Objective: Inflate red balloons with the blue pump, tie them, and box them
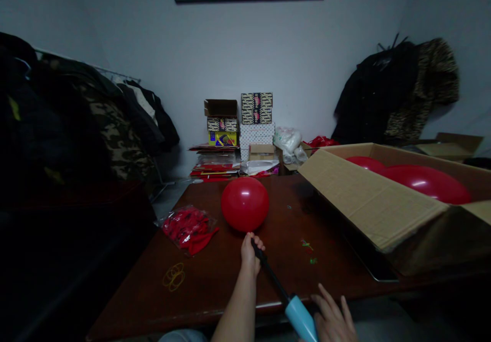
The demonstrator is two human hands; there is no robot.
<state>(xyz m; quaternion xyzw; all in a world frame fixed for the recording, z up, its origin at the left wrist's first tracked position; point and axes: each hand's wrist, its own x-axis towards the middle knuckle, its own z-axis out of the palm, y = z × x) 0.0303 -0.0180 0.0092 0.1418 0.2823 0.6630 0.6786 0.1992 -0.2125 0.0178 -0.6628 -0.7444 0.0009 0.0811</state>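
A round, inflated red balloon (244, 205) sits over the table at the nozzle end of a hand pump with a light-blue barrel (301, 317) and a black tube. My left hand (251, 254) is closed around the balloon's neck and the pump's nozzle tip. Beside the blue barrel, at the bottom of the view, my right hand (333, 315) has its fingers spread apart. Its palm and thumb are partly hidden and blurred, and whether it touches the pump does not show clearly.
On the brown table (215, 285) lie a clear bag of red balloons (190, 228), yellow rubber bands (174, 277) and small green bits (307, 244). A cardboard box (368, 204) holding inflated red balloons stands right. Stacked boxes (257, 127) are behind; coats (115, 127) hang left.
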